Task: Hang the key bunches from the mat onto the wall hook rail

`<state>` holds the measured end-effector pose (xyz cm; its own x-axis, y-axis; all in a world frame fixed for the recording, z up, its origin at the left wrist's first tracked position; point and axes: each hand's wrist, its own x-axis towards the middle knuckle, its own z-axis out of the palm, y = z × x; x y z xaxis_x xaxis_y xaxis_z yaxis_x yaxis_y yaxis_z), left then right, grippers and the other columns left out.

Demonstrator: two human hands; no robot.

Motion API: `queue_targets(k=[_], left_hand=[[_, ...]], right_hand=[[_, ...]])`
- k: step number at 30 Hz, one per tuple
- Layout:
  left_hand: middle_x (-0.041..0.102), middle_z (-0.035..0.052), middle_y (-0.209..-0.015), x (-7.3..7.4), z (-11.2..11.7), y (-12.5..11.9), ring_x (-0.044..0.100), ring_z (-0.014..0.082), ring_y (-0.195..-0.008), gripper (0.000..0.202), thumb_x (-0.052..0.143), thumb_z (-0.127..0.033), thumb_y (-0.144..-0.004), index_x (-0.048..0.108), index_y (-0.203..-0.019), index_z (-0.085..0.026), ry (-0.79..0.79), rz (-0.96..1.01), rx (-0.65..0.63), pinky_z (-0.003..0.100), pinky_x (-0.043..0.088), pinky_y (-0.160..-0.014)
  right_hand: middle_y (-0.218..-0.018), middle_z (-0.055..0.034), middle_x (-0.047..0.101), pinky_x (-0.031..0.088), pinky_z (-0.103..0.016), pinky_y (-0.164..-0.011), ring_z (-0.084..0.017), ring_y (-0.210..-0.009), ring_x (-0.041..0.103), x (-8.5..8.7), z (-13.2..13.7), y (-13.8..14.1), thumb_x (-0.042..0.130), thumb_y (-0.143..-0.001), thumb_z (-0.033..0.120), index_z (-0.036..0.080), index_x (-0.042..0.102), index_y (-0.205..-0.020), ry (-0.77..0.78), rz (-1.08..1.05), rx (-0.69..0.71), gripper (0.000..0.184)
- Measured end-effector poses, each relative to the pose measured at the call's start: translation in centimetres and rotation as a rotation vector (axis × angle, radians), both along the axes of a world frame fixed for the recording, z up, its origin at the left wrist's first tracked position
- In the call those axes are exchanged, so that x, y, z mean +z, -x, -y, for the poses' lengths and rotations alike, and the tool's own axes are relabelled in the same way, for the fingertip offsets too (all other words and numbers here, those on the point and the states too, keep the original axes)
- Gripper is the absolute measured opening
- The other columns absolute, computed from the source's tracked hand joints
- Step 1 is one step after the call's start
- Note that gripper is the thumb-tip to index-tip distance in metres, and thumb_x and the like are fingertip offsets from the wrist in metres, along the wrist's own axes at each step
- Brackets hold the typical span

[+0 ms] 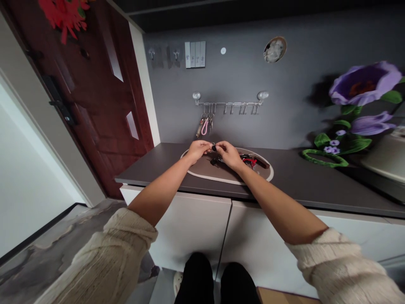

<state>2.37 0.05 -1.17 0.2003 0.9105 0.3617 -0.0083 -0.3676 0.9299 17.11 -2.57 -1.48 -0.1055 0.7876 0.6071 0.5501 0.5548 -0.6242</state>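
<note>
Above an oval brown mat with a pale rim [209, 171], my left hand [198, 151] and my right hand [230, 156] meet with fingertips closed. Between them they pinch a small black-headed key on a ring [214, 147]; the fingers cover much of it. Beside and partly behind my right hand, a heap of keys with red and black parts [249, 160] lies on the mat. Just beyond the hands, a clear hook rail [232, 104] is fixed to the grey wall. Several keys, with a pink loop [205, 126] and a brown tag [200, 127], hang from its left hooks.
The mat rests on a dark countertop [152, 164] over white cabinets [186, 223]. Purple artificial flowers [363, 86] and a pale rounded object [387, 154] stand on the right. A dark red door [104, 105] is at the left. Wall switches [195, 55] sit above the rail.
</note>
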Motion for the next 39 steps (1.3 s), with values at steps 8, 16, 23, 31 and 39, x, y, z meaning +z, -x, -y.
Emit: queue_targets(k=[8,16,23,31,39], left_hand=[[0.060,0.0009,-0.061,-0.2,-0.1,-0.1,0.052,0.0065,-0.056,0.025,0.066,-0.029,-0.061,0.062,-0.075,-0.009,0.003,0.044,-0.082,0.022,0.040,-0.058],[0.062,0.0026,-0.066,-0.3,-0.1,-0.1,0.054,0.0074,-0.059,0.033,0.068,-0.034,-0.059,0.061,-0.079,-0.009,-0.015,0.041,-0.115,0.023,0.042,-0.061],[0.064,0.0054,-0.073,-0.6,-0.3,-0.1,0.054,0.0082,-0.059,0.031,0.059,-0.034,-0.068,0.060,-0.087,-0.010,-0.089,-0.060,-0.032,0.021,0.041,-0.056],[0.065,0.0042,-0.073,-1.3,-0.5,0.1,0.055,0.0126,-0.067,0.017,0.050,-0.023,-0.073,0.064,-0.076,-0.013,-0.383,-0.462,0.129,0.025,0.041,-0.066],[0.064,0.0038,-0.074,-1.7,-0.9,0.0,0.054,0.0132,-0.069,0.018,0.046,-0.015,-0.073,0.064,-0.075,-0.015,-0.379,-0.631,0.224,0.024,0.039,-0.066]], right_hand=[[-0.078,-0.0033,0.061,0.040,-0.026,-0.072,-0.013,-0.074,0.053,0.0,-0.2,-0.3,0.044,-0.077,0.031,0.015,0.058,-0.079,-0.049,0.020,-0.009,0.021],[-0.074,-0.0026,0.059,0.040,-0.025,-0.068,-0.013,-0.070,0.052,0.1,0.0,-0.4,0.043,-0.077,0.032,0.016,0.056,-0.078,-0.053,0.005,-0.024,0.021],[-0.076,-0.0032,0.057,0.040,-0.027,-0.071,-0.014,-0.071,0.051,0.6,0.2,-0.9,0.040,-0.077,0.031,0.017,0.052,-0.075,-0.090,-0.044,-0.079,0.019],[-0.071,-0.0015,0.055,0.042,-0.027,-0.069,-0.013,-0.068,0.050,3.1,-2.6,-1.5,0.040,-0.076,0.032,0.017,0.048,-0.075,-0.086,-0.179,-0.118,0.017],[-0.073,0.0011,0.052,0.049,-0.023,-0.054,-0.008,-0.058,0.055,8.5,-6.0,0.3,0.039,-0.078,0.022,0.019,0.044,-0.078,0.166,-0.630,-0.006,0.006]])
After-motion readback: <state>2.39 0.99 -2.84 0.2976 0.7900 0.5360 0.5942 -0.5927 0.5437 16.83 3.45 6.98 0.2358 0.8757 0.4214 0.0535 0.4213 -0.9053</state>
